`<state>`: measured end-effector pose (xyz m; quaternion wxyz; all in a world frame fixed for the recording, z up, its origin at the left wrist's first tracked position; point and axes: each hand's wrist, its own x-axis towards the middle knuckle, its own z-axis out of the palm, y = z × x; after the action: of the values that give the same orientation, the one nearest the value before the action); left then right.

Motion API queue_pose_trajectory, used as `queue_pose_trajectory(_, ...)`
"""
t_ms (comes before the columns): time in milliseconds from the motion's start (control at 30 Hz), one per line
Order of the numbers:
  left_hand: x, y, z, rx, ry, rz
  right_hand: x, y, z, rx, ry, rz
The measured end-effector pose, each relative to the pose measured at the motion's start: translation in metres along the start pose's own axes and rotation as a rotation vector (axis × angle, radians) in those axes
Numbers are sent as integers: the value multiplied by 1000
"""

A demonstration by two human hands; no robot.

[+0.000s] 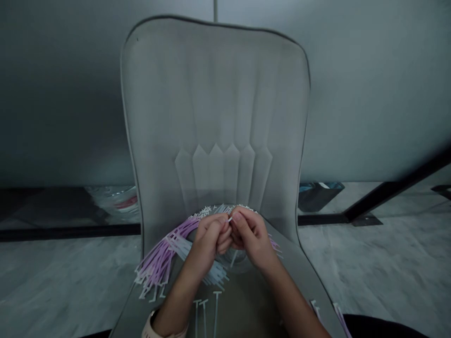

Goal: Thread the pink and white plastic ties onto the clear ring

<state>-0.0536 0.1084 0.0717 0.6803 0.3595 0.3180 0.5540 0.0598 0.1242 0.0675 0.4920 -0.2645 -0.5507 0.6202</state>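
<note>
My left hand [213,235] and my right hand [251,233] meet over the chair seat, fingers curled and thumbs close together. Pinched between both is a small thin white stick [230,219], mostly hidden by my fingers. Below them, a clear round container [241,264] is partly covered. To the left lies a fanned pile of purple sticks [165,256] with whitish T-shaped ends. Pale blue sticks [216,274] of the same kind spread beside it under my left wrist. Nearer to me, a few pale T-ended sticks [216,310] lie apart on the seat.
The grey padded chair [218,103] has its backrest against a grey panel. More white stick ends [207,211] show behind my hands. Some sticks [340,319] lie at the seat's right edge. On the floor are a clear plastic bag [116,202] and a dark box [319,196].
</note>
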Motion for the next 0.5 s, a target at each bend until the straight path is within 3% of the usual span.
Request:
queue_pose_trajectory(233,-2,-1,9,92,136,74,-1,-1,-2,-115,8,-36)
queue_pose_trajectory(500,-3,-4,6,73,106,77,0,-1,-2,-123,6,-68)
